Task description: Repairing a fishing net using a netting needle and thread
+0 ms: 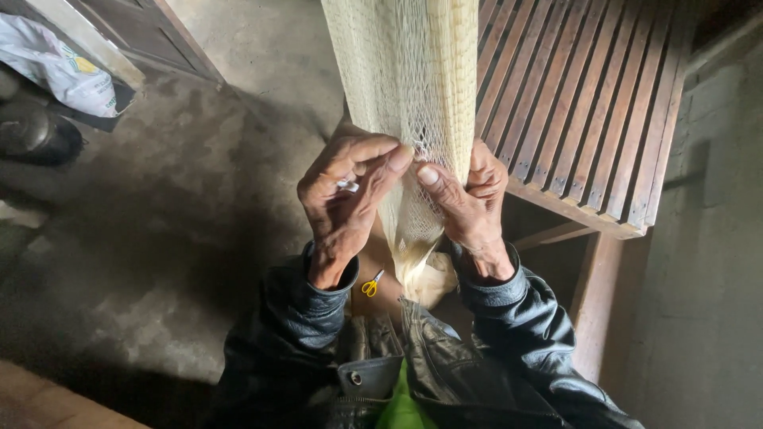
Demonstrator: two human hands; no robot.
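Jacket sleeves (pixel 509 318) above concrete floor (pixel 183 222)

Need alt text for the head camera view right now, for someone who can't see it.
Both bare hands, left hand and right hand, pinch a hanging cream-coloured net between thumbs and fingers, the left also holding a small white piece. Yellow-handled scissors lie below, a slatted wooden bench stands to the right.

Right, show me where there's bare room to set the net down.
Bare concrete floor left of the left hand, up to the white bag. The slatted bench is bare right of the net. Crowded between the wrists, by the yellow scissors.
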